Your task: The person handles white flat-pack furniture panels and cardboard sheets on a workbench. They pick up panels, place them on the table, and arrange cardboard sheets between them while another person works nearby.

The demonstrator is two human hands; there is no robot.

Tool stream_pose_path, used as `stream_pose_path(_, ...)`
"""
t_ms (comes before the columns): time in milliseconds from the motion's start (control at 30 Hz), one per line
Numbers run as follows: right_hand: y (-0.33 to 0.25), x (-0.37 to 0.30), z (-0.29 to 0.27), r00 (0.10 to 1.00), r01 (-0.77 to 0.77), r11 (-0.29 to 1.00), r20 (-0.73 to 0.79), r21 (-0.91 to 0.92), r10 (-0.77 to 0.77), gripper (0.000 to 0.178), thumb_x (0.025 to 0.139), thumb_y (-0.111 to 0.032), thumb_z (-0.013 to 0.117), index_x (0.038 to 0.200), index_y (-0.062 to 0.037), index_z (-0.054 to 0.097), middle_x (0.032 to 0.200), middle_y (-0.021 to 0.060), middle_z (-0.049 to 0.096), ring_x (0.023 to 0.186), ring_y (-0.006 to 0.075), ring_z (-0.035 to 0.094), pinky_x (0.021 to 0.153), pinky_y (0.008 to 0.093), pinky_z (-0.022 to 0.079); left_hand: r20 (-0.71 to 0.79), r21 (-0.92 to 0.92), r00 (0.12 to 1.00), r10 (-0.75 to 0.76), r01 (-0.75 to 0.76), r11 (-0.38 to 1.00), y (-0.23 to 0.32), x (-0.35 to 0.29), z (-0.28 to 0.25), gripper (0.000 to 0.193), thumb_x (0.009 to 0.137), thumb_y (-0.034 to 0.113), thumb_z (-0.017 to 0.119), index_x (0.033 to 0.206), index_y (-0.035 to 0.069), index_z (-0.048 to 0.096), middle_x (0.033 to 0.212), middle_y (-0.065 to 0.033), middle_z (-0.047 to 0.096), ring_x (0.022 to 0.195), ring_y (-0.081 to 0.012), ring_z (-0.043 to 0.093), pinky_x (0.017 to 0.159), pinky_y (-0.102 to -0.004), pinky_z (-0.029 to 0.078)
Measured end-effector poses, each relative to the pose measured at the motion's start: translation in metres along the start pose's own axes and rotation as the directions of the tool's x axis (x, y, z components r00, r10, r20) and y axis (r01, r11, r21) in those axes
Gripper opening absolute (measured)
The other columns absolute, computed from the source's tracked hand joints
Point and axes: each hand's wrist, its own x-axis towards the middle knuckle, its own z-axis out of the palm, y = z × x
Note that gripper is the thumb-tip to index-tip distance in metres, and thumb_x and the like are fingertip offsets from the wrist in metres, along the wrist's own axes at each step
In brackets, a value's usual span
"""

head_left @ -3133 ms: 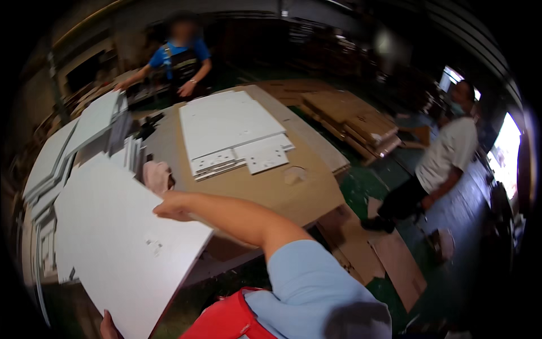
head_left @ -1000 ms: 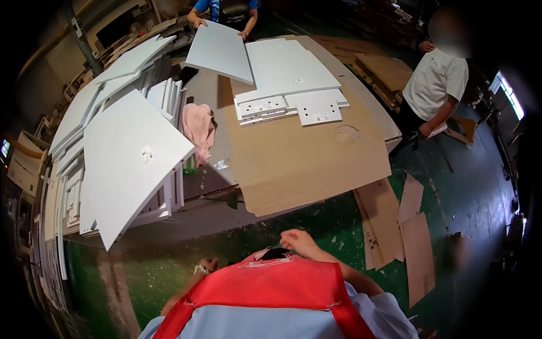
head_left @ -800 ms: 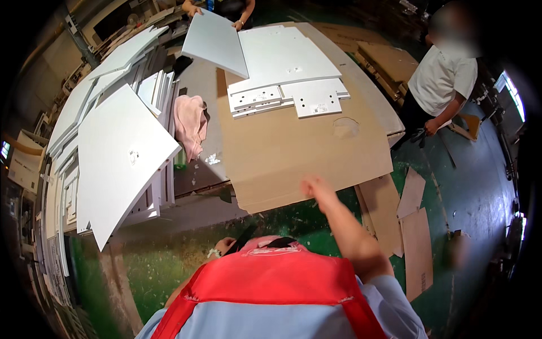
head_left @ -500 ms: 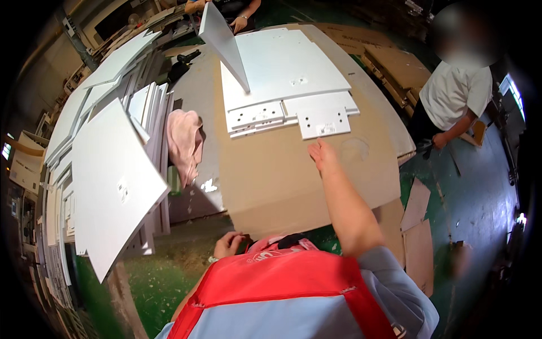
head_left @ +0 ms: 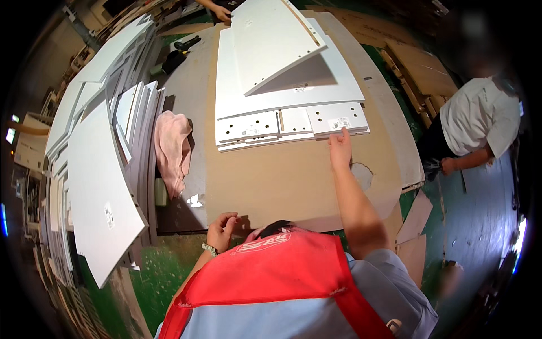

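Note:
My right hand [head_left: 340, 149] reaches forward over the cardboard-covered table, fingers stretched out and holding nothing. Its fingertips meet the near edge of a small white panel [head_left: 329, 121] with drilled holes and a label. Another small drilled panel [head_left: 237, 129] lies to its left, and both rest along the front of a stack of white boards. Near the table's front edge, my left hand [head_left: 222, 230] is loosely curled with thumb and fingers apart, empty. Over the large white board [head_left: 234, 96], a tilted white panel [head_left: 271, 48] is held at the far end by another person's hand [head_left: 221, 12].
Stacked white boards [head_left: 101, 192] stand on the left. Between them and the cardboard [head_left: 265, 186] lie a pink cloth [head_left: 173, 147] and a dark tool [head_left: 187, 43]. A person in a white shirt [head_left: 480, 116] stands at the right, beside stacked brown cardboard [head_left: 420, 68].
The small right panel has shifted away from me, into line with the left one, with my right hand following. The far panel has tipped from nearly upright toward flat. My left hand has risen slightly.

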Motion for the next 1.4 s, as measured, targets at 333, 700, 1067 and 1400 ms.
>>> stream_pose_path(333,-0.001,0.043,-0.032,0.741,0.667,0.435,0.485,-0.604,-0.464,0.043,0.083,-0.014,0.059,0.125,-0.0112,0.051,0.135,0.0064,0.043,0.128,0.0274,0.034,0.103,0.0415,0.031,-0.007,0.043,1.000,0.020,-0.019,0.999,0.036,0.012,0.076,0.022,0.092,0.015,0.052,0.106,0.000,0.061,0.093,-0.0119,0.068,0.088,-0.0171,0.064,0.077,-0.0292,0.050)
stream_pose_path(700,-0.049,0.045,-0.033,0.836,0.549,0.716,0.297,-0.431,-0.462,0.046,0.086,-0.015,0.057,0.129,-0.0063,0.046,0.140,0.0129,0.036,0.130,0.0317,0.031,0.105,0.0462,0.025,-0.553,0.097,0.829,0.085,-0.038,0.995,0.028,0.029,0.065,0.032,0.091,0.020,0.054,0.116,0.000,0.054,0.112,-0.0146,0.059,0.104,-0.0244,0.056,0.091,-0.0348,0.042)
stream_pose_path(1067,-0.057,0.050,0.010,0.722,0.671,0.687,0.456,-0.280,-0.520,0.046,0.087,-0.021,0.058,0.128,-0.0038,0.046,0.140,0.0124,0.035,0.131,0.0312,0.030,0.107,0.0460,0.023,-0.660,0.471,0.651,0.374,-0.030,0.882,0.042,0.129,0.017,0.058,0.091,0.019,0.052,0.134,-0.010,0.027,0.137,-0.0269,0.034,0.129,-0.0378,0.032,0.108,-0.0415,0.024)
stream_pose_path(1400,-0.045,0.034,0.052,0.630,0.721,0.600,0.689,-0.347,-0.358,0.065,0.085,-0.036,0.058,0.135,0.0005,0.036,0.144,0.0201,0.029,0.136,0.0331,0.023,0.112,0.0468,0.012,-0.602,0.275,0.790,0.116,0.069,0.959,0.026,0.267,-0.050,0.056,0.092,0.028,0.046,0.133,-0.009,0.031,0.131,-0.0284,0.042,0.122,-0.0397,0.041,0.103,-0.0391,0.032)
